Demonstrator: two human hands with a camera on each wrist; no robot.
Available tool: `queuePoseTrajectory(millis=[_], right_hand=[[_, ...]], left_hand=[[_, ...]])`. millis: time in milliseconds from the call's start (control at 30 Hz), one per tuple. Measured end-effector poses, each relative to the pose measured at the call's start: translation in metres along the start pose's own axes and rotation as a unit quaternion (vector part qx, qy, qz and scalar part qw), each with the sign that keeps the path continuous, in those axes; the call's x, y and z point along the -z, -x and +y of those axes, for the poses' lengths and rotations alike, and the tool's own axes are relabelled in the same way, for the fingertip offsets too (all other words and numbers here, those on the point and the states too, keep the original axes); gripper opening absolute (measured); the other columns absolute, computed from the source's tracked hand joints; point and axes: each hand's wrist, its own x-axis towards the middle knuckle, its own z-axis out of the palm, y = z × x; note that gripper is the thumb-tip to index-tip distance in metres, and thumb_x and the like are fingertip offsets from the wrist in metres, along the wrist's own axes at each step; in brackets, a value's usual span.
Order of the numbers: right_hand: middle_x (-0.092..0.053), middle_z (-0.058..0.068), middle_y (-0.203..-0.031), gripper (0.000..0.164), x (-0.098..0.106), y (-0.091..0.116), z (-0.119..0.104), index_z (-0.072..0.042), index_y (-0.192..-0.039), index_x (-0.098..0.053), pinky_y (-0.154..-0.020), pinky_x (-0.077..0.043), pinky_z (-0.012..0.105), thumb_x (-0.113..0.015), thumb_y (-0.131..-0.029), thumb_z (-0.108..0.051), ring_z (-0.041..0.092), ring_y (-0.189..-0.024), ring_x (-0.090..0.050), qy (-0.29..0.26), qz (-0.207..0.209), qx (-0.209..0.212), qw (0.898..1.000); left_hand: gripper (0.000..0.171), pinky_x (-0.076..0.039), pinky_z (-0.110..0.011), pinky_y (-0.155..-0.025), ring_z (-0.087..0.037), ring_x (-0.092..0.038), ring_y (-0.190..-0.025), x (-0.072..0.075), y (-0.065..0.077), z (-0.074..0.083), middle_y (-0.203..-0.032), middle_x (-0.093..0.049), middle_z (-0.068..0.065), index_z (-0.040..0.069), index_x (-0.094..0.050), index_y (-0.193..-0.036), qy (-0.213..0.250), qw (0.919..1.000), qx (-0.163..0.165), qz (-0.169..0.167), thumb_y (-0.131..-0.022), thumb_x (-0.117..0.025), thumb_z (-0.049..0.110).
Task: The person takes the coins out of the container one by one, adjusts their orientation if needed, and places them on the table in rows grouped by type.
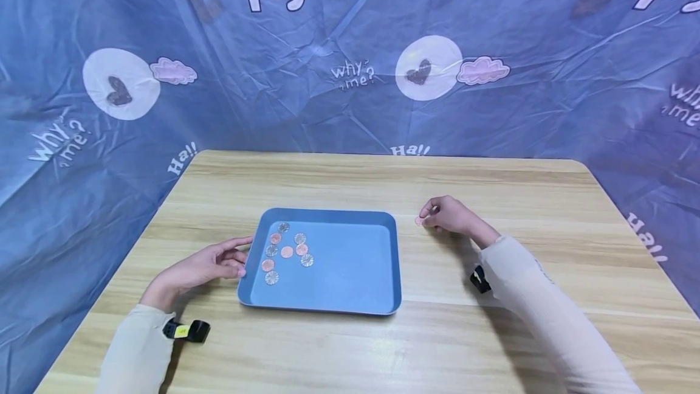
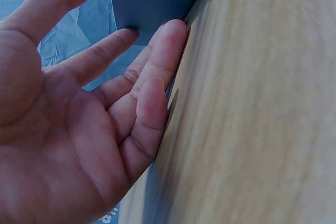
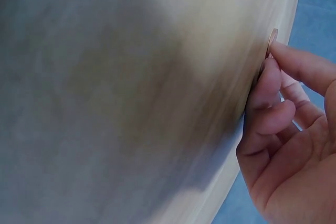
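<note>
A blue rectangular tray (image 1: 350,284) lies on the table, with several silver-coloured coins (image 1: 271,277) and several copper-coloured coins (image 1: 268,265) spread over its left half. At the tray's left side, my left hand (image 1: 210,264) touches the outer wall with its fingertips; the left wrist view shows these fingers (image 2: 168,45) loosely bent against the wall, low by the tabletop. To the right of the tray, my right hand (image 1: 449,216) pinches a copper-coloured coin (image 3: 272,38) between thumb and fingertips, close over the wood. The coin is seen nearly edge-on in the right wrist view.
The wooden table (image 1: 492,333) has its far edge against a blue printed cloth (image 1: 328,114), which also hangs at both sides. Black wrist straps (image 1: 187,330) sit on both sleeves. Bare wood lies between the tray and my right hand.
</note>
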Motion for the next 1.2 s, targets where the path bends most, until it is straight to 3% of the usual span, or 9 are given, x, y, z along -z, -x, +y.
queuePoseTrajectory(millis=[167,300,433,567,733,867,1200], right_hand=[[-0.059,0.0,-0.071,0.02,0.003,0.003,0.0,0.001,-0.102,-0.062,-0.047,-0.038,0.023,-0.068,-0.086,-0.011,0.011,-0.057,-0.05,-0.028,-0.005,-0.003,1.0],[-0.07,0.008,-0.085,0.024,0.008,0.007,-0.002,0.003,-0.107,-0.06,-0.054,-0.047,0.023,-0.065,-0.089,-0.012,0.014,-0.066,-0.058,-0.063,-0.008,0.005,0.998],[-0.07,0.013,-0.093,0.034,0.015,0.014,-0.009,0.004,-0.117,-0.056,-0.061,-0.051,0.026,-0.063,-0.092,-0.017,0.016,-0.073,-0.061,-0.081,-0.002,0.024,0.996],[-0.068,0.009,-0.096,0.042,0.021,0.019,-0.021,0.003,-0.124,-0.054,-0.062,-0.048,0.027,-0.062,-0.092,-0.023,0.016,-0.075,-0.06,-0.1,0.006,0.037,0.994],[-0.069,0.0,-0.097,0.044,0.025,0.023,-0.04,0.003,-0.128,-0.051,-0.073,-0.051,0.03,-0.06,-0.094,-0.023,0.014,-0.08,-0.062,-0.14,0.001,0.054,0.989],[-0.068,-0.005,-0.096,0.045,0.022,0.025,-0.059,0.002,-0.131,-0.049,-0.076,-0.051,0.031,-0.06,-0.093,-0.02,0.014,-0.084,-0.062,-0.163,-0.01,0.068,0.984],[-0.066,0.01,-0.11,0.046,-0.002,0.025,-0.103,-0.001,-0.133,-0.05,-0.076,-0.051,0.029,-0.063,-0.092,-0.018,0.024,-0.092,-0.064,-0.182,-0.053,0.094,0.977]], left_hand=[[0.081,-0.052,-0.018,-0.085,-0.005,-0.059,-0.098,0.0,0.0,0.0,-0.113,-0.057,-0.011,-0.01,-0.012,-0.15,0.004,1.0,0.0,-0.001,-0.091,-0.064,0.01],[0.081,-0.052,-0.018,-0.085,-0.005,-0.059,-0.098,0.0,-0.001,0.0,-0.113,-0.057,-0.01,-0.01,-0.012,-0.15,0.002,1.0,0.0,-0.001,-0.092,-0.064,0.01],[0.08,-0.052,-0.018,-0.085,-0.005,-0.059,-0.099,0.0,-0.001,0.0,-0.113,-0.057,-0.011,-0.01,-0.013,-0.15,-0.003,1.0,0.0,0.0,-0.092,-0.064,0.011],[0.08,-0.052,-0.018,-0.085,-0.005,-0.059,-0.099,-0.001,-0.002,0.001,-0.114,-0.057,-0.012,-0.011,-0.013,-0.15,-0.008,1.0,0.0,0.001,-0.092,-0.064,0.011],[0.081,-0.052,-0.018,-0.085,-0.005,-0.059,-0.099,-0.002,-0.002,0.003,-0.116,-0.056,-0.015,-0.01,-0.013,-0.15,-0.009,0.9999,0.004,0.004,-0.091,-0.064,0.012],[0.082,-0.052,-0.019,-0.085,-0.006,-0.058,-0.1,-0.003,-0.001,0.003,-0.119,-0.054,-0.022,-0.009,-0.012,-0.151,-0.006,0.9999,0.009,0.006,-0.091,-0.065,0.012],[0.083,-0.052,-0.019,-0.085,-0.005,-0.058,-0.099,-0.004,0.002,0.004,-0.119,-0.052,-0.022,-0.009,-0.012,-0.151,0.004,0.9999,0.01,0.008,-0.091,-0.065,0.013]])
